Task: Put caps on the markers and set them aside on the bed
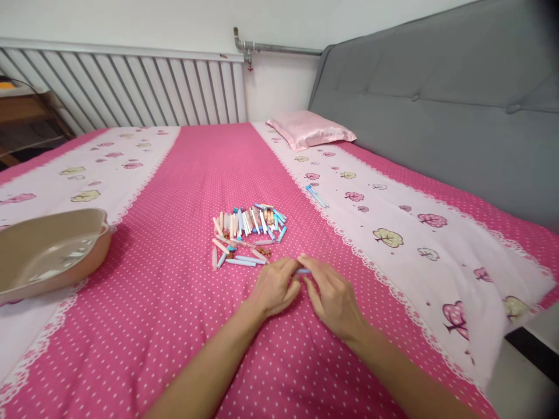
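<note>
My left hand (276, 286) and my right hand (334, 297) meet just above the bedspread, fingertips nearly touching. Between them shows a short stretch of a pale blue pen (303, 270), pinched from both sides; its ends are hidden by my fingers. Just beyond my left hand lies a loose group of pen parts (247, 221) in white, pink, peach and blue, many of them side by side. Along the near side of that group, a lavender-blue pen piece (241, 262) rests flat. Small brown bits (264, 252) lie close by.
Two blue pens (317, 196) lie apart on the pale stripe to the right. At left sits a beige plastic basin (94, 256). A pink pillow (310, 129) leans near the grey headboard (414, 116). A white radiator (144, 87) lines the wall behind the bed.
</note>
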Demonstrator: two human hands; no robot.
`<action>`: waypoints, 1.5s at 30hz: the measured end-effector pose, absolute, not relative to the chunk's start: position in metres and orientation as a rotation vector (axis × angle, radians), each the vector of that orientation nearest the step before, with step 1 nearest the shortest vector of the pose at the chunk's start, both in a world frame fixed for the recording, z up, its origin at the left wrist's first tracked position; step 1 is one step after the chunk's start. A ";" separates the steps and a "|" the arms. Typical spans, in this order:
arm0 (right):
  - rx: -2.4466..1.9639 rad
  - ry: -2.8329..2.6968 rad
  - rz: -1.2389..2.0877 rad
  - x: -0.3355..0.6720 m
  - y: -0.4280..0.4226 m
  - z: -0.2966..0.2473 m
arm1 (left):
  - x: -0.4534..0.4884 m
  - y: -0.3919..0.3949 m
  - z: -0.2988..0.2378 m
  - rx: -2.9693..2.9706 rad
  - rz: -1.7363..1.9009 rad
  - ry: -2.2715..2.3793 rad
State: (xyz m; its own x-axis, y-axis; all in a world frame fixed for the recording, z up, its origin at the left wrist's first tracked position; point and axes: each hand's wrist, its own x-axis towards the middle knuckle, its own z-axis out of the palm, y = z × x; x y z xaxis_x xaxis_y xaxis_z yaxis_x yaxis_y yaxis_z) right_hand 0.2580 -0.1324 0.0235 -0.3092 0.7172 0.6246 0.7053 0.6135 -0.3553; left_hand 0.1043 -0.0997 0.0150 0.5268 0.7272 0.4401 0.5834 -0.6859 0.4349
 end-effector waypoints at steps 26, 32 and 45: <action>-1.229 -2.035 -0.081 0.262 -0.131 0.012 | 0.055 -0.064 0.016 1.970 0.898 2.297; -1.241 -2.040 -0.084 0.262 -0.130 0.011 | 0.045 -0.059 0.014 2.007 0.857 2.254; -1.260 -2.013 0.049 0.260 -0.130 0.019 | 0.105 -0.059 0.007 2.415 0.505 1.776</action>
